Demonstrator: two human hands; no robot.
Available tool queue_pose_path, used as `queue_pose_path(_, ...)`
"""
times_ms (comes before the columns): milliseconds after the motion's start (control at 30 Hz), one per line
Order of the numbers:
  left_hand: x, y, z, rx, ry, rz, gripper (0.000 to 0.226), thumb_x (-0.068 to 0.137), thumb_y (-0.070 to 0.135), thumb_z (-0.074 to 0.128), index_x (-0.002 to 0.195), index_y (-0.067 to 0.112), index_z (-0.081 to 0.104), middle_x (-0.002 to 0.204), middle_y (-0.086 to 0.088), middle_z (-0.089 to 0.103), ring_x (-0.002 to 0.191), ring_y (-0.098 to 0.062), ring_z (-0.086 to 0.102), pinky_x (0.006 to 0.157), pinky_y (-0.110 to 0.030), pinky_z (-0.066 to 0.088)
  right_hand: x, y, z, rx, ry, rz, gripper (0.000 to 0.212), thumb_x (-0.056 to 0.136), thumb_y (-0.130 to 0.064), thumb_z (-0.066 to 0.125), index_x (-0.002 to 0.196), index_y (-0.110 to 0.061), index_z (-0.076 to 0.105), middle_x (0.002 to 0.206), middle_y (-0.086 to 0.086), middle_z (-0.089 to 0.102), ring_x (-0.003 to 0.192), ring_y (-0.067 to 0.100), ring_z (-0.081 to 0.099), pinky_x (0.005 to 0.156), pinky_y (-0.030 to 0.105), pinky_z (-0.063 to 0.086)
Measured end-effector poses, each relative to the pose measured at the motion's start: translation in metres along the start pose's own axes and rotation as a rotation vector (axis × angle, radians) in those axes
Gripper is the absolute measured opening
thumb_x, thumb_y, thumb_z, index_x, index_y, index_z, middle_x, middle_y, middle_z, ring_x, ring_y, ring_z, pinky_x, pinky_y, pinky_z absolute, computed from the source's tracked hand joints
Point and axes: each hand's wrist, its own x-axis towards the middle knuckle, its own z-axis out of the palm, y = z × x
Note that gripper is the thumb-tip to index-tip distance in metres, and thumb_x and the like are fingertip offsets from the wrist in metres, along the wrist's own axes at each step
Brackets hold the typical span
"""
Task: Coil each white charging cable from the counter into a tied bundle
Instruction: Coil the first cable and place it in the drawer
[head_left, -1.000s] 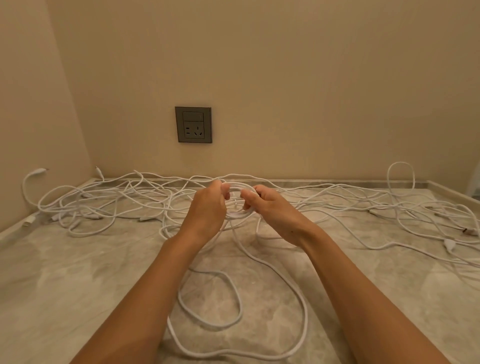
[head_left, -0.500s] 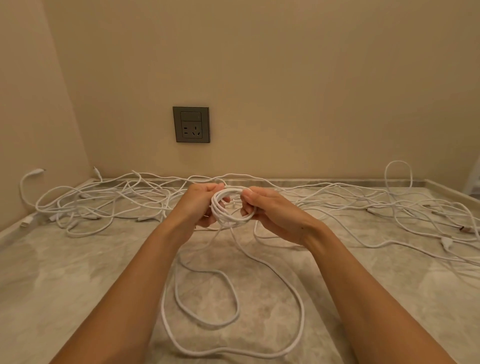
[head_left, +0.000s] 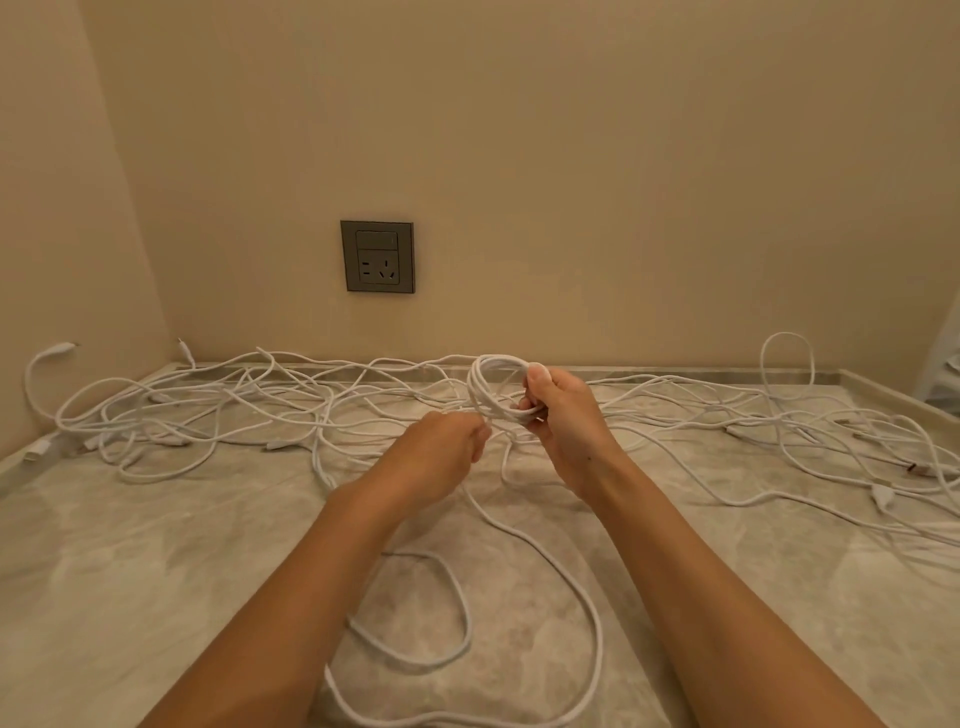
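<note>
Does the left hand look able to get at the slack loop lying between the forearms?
Probably yes: the slack loop lies uncovered on the counter nearer the body than the left hand, though that hand seems to pinch a strand beside the coil the right hand grips.

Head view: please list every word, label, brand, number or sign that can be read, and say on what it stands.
There is no readable text in this view.
The wall socket shows only a switch and pin holes, with no lettering.
The white cables and their plugs show no marks, and any print on them is too small to tell.
</note>
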Motion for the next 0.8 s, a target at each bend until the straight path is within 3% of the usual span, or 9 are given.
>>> queue_pose_path(133,-0.005,0.011,-0.002,0.182,-0.036,0.087,0.027,0.099,0.024,0.036,0.085,0.013,0.056,0.097,-0.011,0.063,0.091,-0.029,0.056,0.077,-0.035,0.042,0.003,0.003,-0.003,-0.06,0.137,-0.021,0.03,0.099,-0.013,0.038,0.07,-0.013,0.045,0.066,0.002,0.043,0.059,0.009,0.041,0.058,0.02,0.036)
queue_pose_path(333,-0.009,0.024,-0.004,0.329,-0.117,0.22,0.015,0.097,0.015,0.038,0.097,0.011,0.052,0.108,-0.007,0.06,0.098,-0.025,0.053,0.07,-0.027,0.03,0.005,0.011,-0.002,-0.229,0.32,-0.088,0.022,0.095,-0.017,0.044,0.074,-0.015,0.048,0.071,-0.003,0.048,0.073,0.017,0.048,0.07,0.034,0.04)
queue_pose_path(467,-0.007,0.021,-0.008,0.278,-0.056,0.274,0.022,0.091,0.0,0.037,0.099,0.014,0.052,0.094,0.004,0.047,0.092,-0.016,0.048,0.069,-0.022,0.027,0.001,0.009,0.002,-0.374,0.228,-0.186,0.021,0.093,-0.016,0.048,0.073,-0.013,0.049,0.072,-0.001,0.051,0.077,0.021,0.05,0.074,0.039,0.042)
queue_pose_path(600,-0.002,0.012,-0.014,0.128,0.182,0.232,0.017,0.094,0.008,0.046,0.081,0.01,0.057,0.076,0.005,0.047,0.083,-0.021,0.055,0.067,-0.023,0.031,-0.002,0.008,0.003,-0.437,0.045,-0.27,0.019,0.09,-0.01,0.053,0.073,-0.001,0.051,0.07,0.008,0.047,0.071,0.022,0.044,0.072,0.045,0.043)
queue_pose_path(700,0.0,0.008,-0.018,0.084,0.329,0.217,0.021,0.094,0.014,0.047,0.084,0.002,0.061,0.081,-0.004,0.056,0.08,-0.021,0.05,0.072,-0.03,0.035,-0.003,0.009,0.005,-0.452,-0.106,-0.27,0.022,0.088,-0.01,0.058,0.082,0.012,0.057,0.073,0.012,0.048,0.07,0.021,0.043,0.068,0.043,0.043)
queue_pose_path(800,-0.001,0.007,-0.017,0.149,0.393,0.22,0.022,0.095,0.016,0.045,0.089,0.002,0.06,0.092,-0.009,0.056,0.086,-0.021,0.044,0.074,-0.03,0.032,-0.005,0.006,0.007,-0.467,-0.204,-0.27,0.018,0.089,-0.004,0.055,0.089,0.013,0.06,0.076,0.014,0.049,0.072,0.021,0.044,0.068,0.037,0.039)
